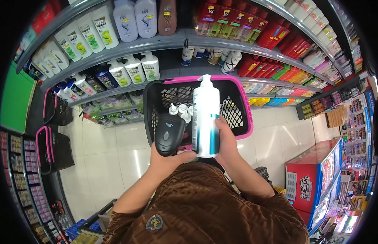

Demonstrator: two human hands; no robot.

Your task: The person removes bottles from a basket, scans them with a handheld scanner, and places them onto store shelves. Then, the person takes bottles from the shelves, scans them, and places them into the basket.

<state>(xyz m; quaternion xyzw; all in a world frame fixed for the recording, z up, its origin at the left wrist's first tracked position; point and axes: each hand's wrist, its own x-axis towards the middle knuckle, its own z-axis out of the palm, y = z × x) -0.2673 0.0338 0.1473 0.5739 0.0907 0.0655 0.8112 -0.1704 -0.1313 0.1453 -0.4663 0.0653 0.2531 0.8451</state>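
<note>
A black handheld scanner point(168, 136) is in my left hand point(161, 159), whose thumb reaches across to the base of a white and teal pump bottle point(206, 118). My right hand point(226, 142) is wrapped round the right side of that bottle, which stands upright with its pump at the top. Both are held over a black basket with a pink rim point(245, 97). Inside the basket, several white pump bottles point(182, 110) show behind the scanner, which partly hides them.
Shelves point(168, 40) of shampoo bottles run across beyond the basket. Black baskets with pink rims point(60, 150) stand at the left. A red and blue freezer point(309, 183) is at the right, on the tiled floor point(99, 162).
</note>
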